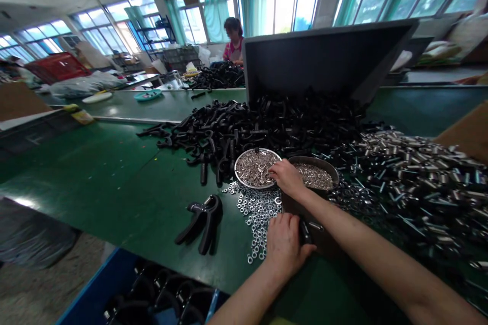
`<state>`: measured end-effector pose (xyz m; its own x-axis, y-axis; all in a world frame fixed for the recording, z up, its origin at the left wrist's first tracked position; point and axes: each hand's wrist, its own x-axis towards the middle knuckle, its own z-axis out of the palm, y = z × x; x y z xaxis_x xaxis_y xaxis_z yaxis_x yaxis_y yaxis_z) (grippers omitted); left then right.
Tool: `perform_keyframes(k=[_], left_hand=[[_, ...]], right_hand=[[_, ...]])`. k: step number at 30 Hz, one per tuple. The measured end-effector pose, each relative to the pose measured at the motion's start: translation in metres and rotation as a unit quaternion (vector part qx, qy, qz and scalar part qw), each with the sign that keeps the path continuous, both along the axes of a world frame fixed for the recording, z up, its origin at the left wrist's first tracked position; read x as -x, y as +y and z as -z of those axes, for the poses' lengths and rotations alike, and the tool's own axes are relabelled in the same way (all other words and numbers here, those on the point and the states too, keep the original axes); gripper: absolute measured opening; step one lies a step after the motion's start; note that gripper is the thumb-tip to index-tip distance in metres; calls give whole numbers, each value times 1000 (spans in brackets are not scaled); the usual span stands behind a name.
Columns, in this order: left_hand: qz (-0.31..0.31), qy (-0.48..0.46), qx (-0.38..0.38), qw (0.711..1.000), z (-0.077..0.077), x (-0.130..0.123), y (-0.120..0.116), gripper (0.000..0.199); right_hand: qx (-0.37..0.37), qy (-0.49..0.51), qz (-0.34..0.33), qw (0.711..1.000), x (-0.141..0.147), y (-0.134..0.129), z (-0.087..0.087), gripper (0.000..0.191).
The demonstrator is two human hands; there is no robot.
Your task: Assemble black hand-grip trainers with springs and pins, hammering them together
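Observation:
My left hand [284,245] is closed around a black plastic clamp part [305,232], mostly hidden by the fingers; a spring [315,226] shows beside it. My right hand [288,177] reaches over the right rim of a round dish [237,171] full of small metal pins [255,166]. Its fingertips are drawn together at the pins, and whatever they pinch is too small to make out. Loose metal nuts [259,218] lie spread between the dish and my left hand. Left of them an assembled black spring clamp [204,221] rests on the green table [125,183].
A second bowl [335,172] of small metal parts stands right of the dish. Behind, black clamp parts [224,132] spill from a tipped grey bin [324,61]. Metal sleeves and screws [430,172] are heaped at right. A blue crate [95,289] holds clamps below. Another person [233,45] sits across.

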<state>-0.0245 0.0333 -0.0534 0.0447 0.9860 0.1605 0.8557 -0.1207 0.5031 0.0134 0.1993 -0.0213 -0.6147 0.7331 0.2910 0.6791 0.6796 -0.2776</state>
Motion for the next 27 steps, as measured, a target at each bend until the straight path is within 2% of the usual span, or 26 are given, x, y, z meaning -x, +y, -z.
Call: perform_keyframes(k=[4, 8, 11, 14, 19, 24, 27], left_hand=[[-1, -14, 1, 1000, 1, 2, 3, 61], [7, -19, 7, 1000, 1, 5, 4, 62], [8, -16, 8, 1000, 0, 6, 4, 61], [18, -12, 8, 1000, -1, 8, 4, 58], [32, -2, 18, 999, -3, 11, 5, 57], [39, 8, 21, 999, -6, 10, 5, 54], [35, 14, 17, 999, -6, 9, 4, 54]], right_hand=[[11, 2, 0, 1000, 12, 13, 12, 13], [34, 39, 23, 998, 7, 6, 5, 14], [68, 66, 33, 995, -16, -11, -8, 14], [122, 84, 16, 989, -53, -36, -15, 14], [183, 101, 11, 978, -105, -75, -4, 13], [200, 107, 14, 974, -108, -85, 13, 15], [158, 63, 4, 985, -100, -87, 12, 17]])
